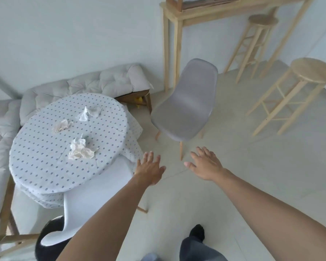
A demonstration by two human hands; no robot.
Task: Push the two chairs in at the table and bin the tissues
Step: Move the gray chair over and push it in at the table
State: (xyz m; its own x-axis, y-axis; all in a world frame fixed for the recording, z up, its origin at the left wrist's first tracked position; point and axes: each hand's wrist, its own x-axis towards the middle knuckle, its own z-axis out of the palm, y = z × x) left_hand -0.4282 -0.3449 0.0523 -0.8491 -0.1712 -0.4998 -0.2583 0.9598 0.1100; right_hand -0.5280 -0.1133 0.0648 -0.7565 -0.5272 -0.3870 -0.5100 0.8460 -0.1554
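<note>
Reaching for: grey chair (pixel 186 106), ahead of both hands, off the tabletop (pixel 45 166)
Nearer: right hand (pixel 205 165)
Grip: left hand (pixel 151 169) too, fingers apart, empty

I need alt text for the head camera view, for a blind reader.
Two open, empty hands, left hand and right hand, reach toward a grey chair standing away from a round table. Three crumpled tissues lie on its dotted cloth; a white chair sits pushed in.
</note>
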